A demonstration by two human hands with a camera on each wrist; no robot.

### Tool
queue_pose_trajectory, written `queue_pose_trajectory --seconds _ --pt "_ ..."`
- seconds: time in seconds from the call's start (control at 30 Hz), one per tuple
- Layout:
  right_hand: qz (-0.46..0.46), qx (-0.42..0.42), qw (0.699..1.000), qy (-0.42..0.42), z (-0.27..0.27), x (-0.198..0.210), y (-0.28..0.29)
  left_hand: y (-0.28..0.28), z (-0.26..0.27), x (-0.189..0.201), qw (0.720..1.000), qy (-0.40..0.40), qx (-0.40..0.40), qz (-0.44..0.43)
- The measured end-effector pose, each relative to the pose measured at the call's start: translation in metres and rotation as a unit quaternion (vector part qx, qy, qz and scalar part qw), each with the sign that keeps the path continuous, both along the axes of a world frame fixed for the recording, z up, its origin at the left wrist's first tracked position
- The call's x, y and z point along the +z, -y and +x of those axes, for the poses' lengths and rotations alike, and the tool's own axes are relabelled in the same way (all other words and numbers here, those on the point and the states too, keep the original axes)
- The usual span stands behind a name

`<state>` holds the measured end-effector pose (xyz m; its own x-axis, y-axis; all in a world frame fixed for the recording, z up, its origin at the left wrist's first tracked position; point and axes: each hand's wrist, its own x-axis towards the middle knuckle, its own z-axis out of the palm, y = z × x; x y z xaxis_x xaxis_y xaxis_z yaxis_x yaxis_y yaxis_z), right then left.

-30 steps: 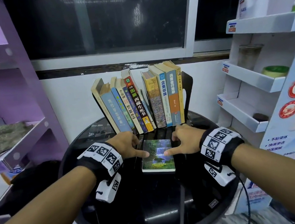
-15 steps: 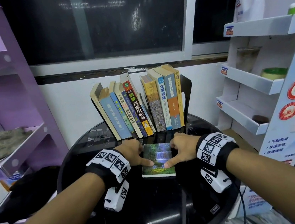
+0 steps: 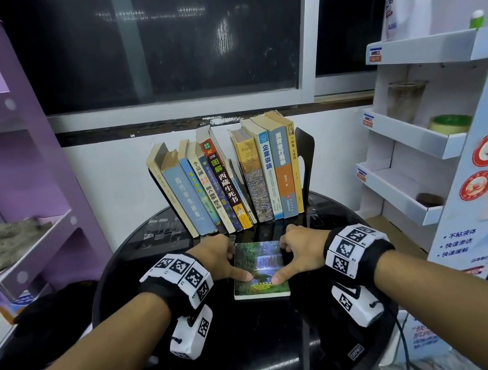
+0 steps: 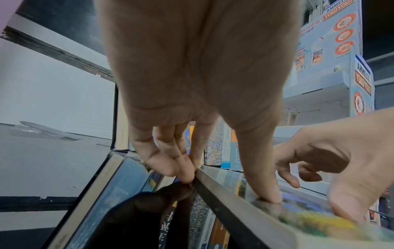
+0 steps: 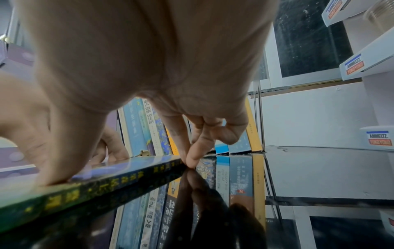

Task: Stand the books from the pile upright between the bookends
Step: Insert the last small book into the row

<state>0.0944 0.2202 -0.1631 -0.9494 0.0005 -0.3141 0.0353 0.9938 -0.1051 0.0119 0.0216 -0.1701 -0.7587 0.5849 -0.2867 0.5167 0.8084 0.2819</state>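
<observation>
A green book [image 3: 259, 270] with a waterfall cover lies flat on the black round table [image 3: 257, 352]. My left hand [image 3: 231, 266] holds its left edge, with the thumb on the cover and the fingertips [image 4: 183, 171] at the edge by the table. My right hand [image 3: 289, 260] mirrors it on the spine side [image 5: 95, 182], thumb on the cover. Behind stands a row of books [image 3: 230, 183]; the left ones lean and the right ones are upright against the black right bookend [image 3: 307, 158]. A narrow gap shows mid-row.
A purple shelf unit [image 3: 28, 242] stands at the left and a white and blue display rack [image 3: 415, 139] at the right, both close to the table. The wall and a dark window are behind the books.
Both thumbs have slid along the cover toward the book's near end. The book still lies flat in the same spot.
</observation>
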Motion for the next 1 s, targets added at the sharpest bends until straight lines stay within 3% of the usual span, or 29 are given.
queue_pose_trajectory --seconds 0.2,0.37,0.5,0.7,1.0 --pt "-0.043 -0.031 0.998 -0.032 -0.001 0.000 0.001 0.005 -0.001 0.001 0.995 -0.001 0.038 0.089" --pt "-0.117 -0.049 0.985 -0.114 -0.004 0.000 0.003 0.008 -0.004 0.003 0.977 -0.018 0.079 0.199" --pt "-0.184 -0.069 0.957 -0.213 -0.003 0.003 0.005 0.010 -0.004 0.008 0.953 -0.051 0.096 0.281" --pt "-0.311 -0.141 0.901 -0.269 -0.009 0.007 0.006 0.009 -0.008 0.011 0.940 -0.062 0.092 0.323" --pt "-0.266 -0.091 0.912 -0.297 -0.008 0.008 0.001 0.006 -0.010 0.005 0.933 -0.057 0.067 0.349"
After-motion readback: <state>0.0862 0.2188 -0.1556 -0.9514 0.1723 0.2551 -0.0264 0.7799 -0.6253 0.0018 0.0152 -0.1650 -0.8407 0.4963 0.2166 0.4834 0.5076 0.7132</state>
